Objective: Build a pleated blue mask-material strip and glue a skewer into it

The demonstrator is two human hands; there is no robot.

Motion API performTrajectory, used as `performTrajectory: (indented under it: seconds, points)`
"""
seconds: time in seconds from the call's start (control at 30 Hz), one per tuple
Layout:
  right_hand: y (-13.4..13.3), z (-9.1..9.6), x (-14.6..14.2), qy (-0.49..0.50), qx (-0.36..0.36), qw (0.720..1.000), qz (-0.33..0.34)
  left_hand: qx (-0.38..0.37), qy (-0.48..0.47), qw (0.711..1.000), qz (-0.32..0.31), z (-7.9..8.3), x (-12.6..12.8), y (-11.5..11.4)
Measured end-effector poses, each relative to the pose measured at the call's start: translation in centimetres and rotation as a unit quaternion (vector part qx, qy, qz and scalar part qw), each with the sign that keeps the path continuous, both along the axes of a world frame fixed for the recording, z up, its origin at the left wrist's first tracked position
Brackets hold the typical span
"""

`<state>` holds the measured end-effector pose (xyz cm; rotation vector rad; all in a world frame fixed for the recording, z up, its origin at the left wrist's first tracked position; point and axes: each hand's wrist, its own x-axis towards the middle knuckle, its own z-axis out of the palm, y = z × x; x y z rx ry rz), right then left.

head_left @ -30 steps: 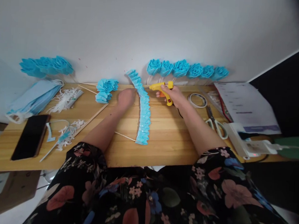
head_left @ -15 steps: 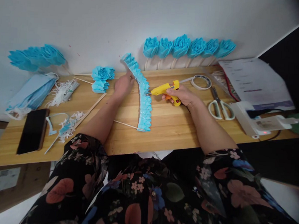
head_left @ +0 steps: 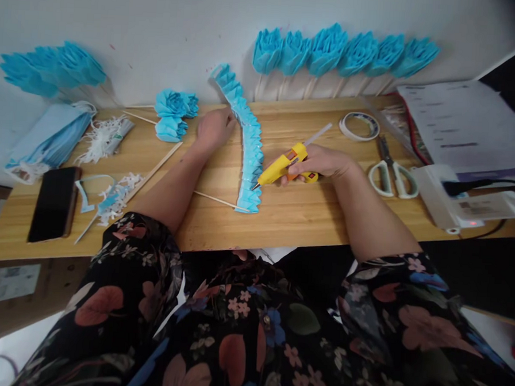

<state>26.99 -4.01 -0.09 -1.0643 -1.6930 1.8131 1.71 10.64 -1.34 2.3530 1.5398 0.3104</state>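
Observation:
A pleated blue strip [head_left: 252, 141] lies curved across the wooden table, its far end raised near the wall. My left hand [head_left: 215, 126] is closed at the strip's left edge, toward the far end, with fingertips partly hidden. In my right hand [head_left: 322, 162] is a yellow glue gun [head_left: 280, 164], a clear glue stick [head_left: 318, 134] poking out of its back. The nozzle points down at the near part of the strip, at or just over its surface. By the strip's near end, a thin wooden stick [head_left: 216, 199] rests with its tip at the strip.
Blue flowers on sticks [head_left: 329, 50] lean against the wall. Small blue flowers [head_left: 170, 116] lie left of my left hand. Tape [head_left: 359, 127], scissors [head_left: 392, 174] and a power strip [head_left: 438, 197] sit rightward. Masks [head_left: 48, 142] and a phone [head_left: 55, 204] are at left.
The glue gun has moved along the strip toward its near end and now tilts more steeply downward. My left hand keeps its place at the strip. The whole view has shifted slightly.

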Motion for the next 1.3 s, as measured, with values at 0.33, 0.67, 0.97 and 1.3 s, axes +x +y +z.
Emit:
performTrajectory:
  seconds: [0.33, 0.67, 0.97, 1.3]
  points:
    - [-0.6, 0.3, -0.5, -0.037, -0.019, 0.996, -0.078, 0.014, 0.027, 0.999, 0.010, 0.3, 0.3, -0.5]
    - [-0.5, 0.2, -0.7, -0.037, -0.029, 0.997, -0.062, 0.022, 0.045, 0.999, -0.002, 0.5, 0.3, -0.6]
    - [-0.7, 0.3, -0.9, -0.050, -0.025, 0.996, -0.069, 0.017, 0.022, 1.000, -0.005, 0.3, 0.1, -0.4]
    - [-0.7, 0.6, -1.2, -0.040, -0.018, 0.997, -0.057, 0.027, 0.022, 0.999, -0.013, 0.5, 0.1, -0.9]
